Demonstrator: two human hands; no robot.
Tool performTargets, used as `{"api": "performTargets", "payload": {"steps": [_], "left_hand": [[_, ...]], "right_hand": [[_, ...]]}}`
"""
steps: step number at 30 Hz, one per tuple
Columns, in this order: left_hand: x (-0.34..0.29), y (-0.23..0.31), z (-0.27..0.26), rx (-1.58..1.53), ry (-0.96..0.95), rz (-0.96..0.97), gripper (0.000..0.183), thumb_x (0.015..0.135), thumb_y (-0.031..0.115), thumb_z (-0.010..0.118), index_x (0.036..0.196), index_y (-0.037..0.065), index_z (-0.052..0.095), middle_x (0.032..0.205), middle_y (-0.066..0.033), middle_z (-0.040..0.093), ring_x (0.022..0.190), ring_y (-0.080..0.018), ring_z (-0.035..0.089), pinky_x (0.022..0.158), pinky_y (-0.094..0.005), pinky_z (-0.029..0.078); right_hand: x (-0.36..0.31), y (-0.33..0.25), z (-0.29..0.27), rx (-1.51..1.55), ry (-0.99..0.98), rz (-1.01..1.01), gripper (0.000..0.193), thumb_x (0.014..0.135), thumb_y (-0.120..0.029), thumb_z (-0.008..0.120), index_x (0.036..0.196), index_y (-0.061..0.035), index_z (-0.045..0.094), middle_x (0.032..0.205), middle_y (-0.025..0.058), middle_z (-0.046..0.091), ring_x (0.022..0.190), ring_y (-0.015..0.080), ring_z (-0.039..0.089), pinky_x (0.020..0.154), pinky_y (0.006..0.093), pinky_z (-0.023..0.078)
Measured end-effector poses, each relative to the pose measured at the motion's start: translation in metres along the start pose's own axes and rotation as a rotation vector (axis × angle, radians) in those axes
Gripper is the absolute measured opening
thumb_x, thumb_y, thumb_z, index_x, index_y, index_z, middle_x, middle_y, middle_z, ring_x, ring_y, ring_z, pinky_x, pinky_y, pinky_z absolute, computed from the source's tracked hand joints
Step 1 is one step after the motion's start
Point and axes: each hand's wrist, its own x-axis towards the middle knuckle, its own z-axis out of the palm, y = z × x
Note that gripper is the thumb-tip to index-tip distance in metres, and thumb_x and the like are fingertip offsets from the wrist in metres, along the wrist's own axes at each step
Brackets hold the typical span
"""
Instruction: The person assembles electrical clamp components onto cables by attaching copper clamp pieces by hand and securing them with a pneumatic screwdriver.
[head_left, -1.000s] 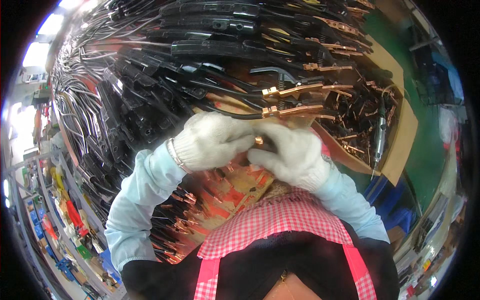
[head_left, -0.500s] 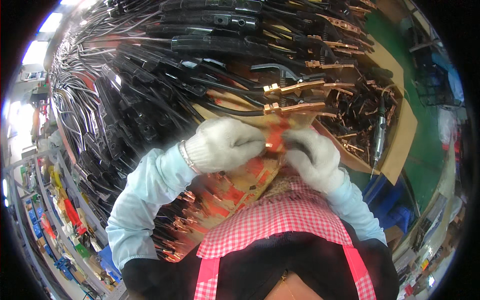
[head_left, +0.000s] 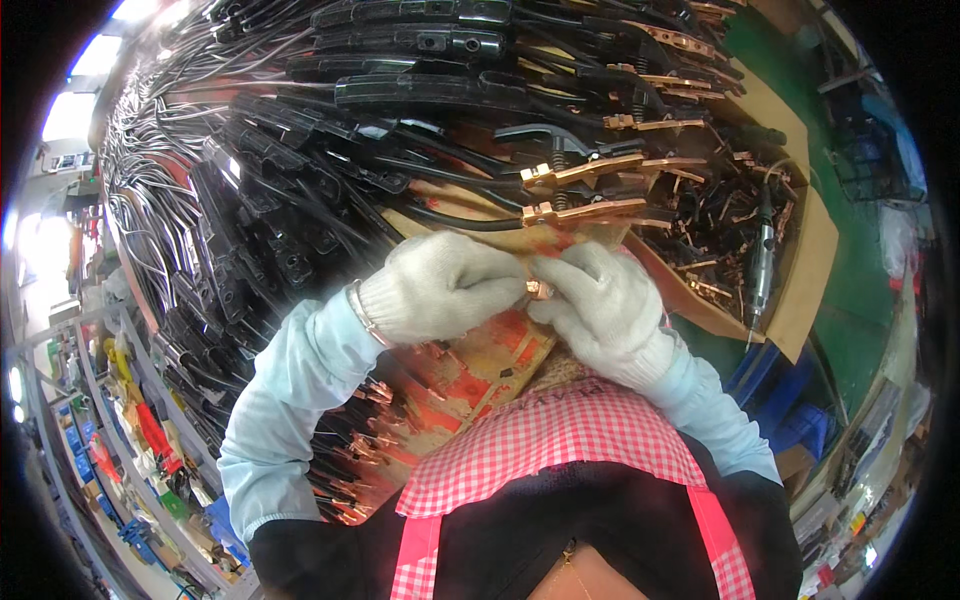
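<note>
Both of my hands wear white knitted gloves and meet in front of the apron. The fingers of my left hand [head_left: 430, 288] are closed round a small copper fitting [head_left: 538, 289], of which only the end shows. Pinching at that same end is my right hand [head_left: 605, 305], with its fingertips against the copper. Whatever else lies inside the left fist is hidden. Just beyond the hands lie copper clamp jaws [head_left: 585, 212] on black cable, one with a black lever [head_left: 535, 132] and a spring.
Black handles [head_left: 430, 90] with grey cables [head_left: 150, 210] cover the far and left side. At right a cardboard box [head_left: 808, 235] holds many small dark and copper parts, with a silver power screwdriver [head_left: 763, 255] lying across it. Blue plastic bins [head_left: 785, 400] stand below the box.
My right hand has moved left, and its fingers have closed on the exposed copper end. The left hand stays nearly in place. More of the copper piece shows now.
</note>
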Motion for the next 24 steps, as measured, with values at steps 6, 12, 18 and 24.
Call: {"api": "performTargets", "payload": {"steps": [6, 12, 18, 24], "left_hand": [[0.001, -0.001, -0.001, 0.059, -0.045, -0.015, 0.026, 0.096, 0.028, 0.056, 0.095, 0.007, 0.07, 0.073, -0.0113, 0.064, 0.065, -0.019, 0.062, 0.068, -0.0347, 0.052], [-0.001, 0.004, 0.001, 0.113, -0.023, -0.08, 0.029, 0.095, 0.032, 0.056, 0.091, 0.007, 0.07, 0.072, -0.0126, 0.065, 0.066, -0.0209, 0.063, 0.068, -0.0358, 0.052], [-0.002, 0.003, -0.002, -0.07, -0.03, -0.127, 0.024, 0.094, 0.025, 0.058, 0.094, 0.004, 0.07, 0.067, -0.0069, 0.061, 0.064, -0.0139, 0.059, 0.063, -0.0328, 0.05], [0.001, 0.006, 0.003, 0.025, 0.065, -0.075, 0.021, 0.094, 0.022, 0.058, 0.092, 0.004, 0.069, 0.066, -0.0066, 0.061, 0.063, -0.0142, 0.059, 0.062, -0.0339, 0.049]], "right_hand": [[-0.002, 0.006, 0.006, 0.03, 0.021, -0.027, 0.044, 0.072, -0.026, 0.081, 0.111, -0.0122, 0.068, 0.09, 0.0063, 0.063, 0.078, 0.0286, 0.065, 0.065, 0.0413, 0.05], [0.009, 0.01, 0.0, -0.062, -0.026, -0.197, 0.043, 0.074, -0.024, 0.079, 0.112, -0.009, 0.065, 0.087, 0.007, 0.062, 0.077, 0.0285, 0.065, 0.064, 0.0423, 0.05], [0.015, 0.021, 0.006, -0.017, -0.009, -0.252, 0.048, 0.071, -0.028, 0.078, 0.114, -0.0083, 0.068, 0.088, 0.0076, 0.065, 0.072, 0.0282, 0.064, 0.059, 0.04, 0.049], [0.016, 0.025, 0.017, 0.028, -0.009, -0.272, 0.044, 0.069, -0.025, 0.079, 0.108, -0.0113, 0.064, 0.083, 0.0058, 0.059, 0.07, 0.0287, 0.064, 0.057, 0.0419, 0.049]]}}
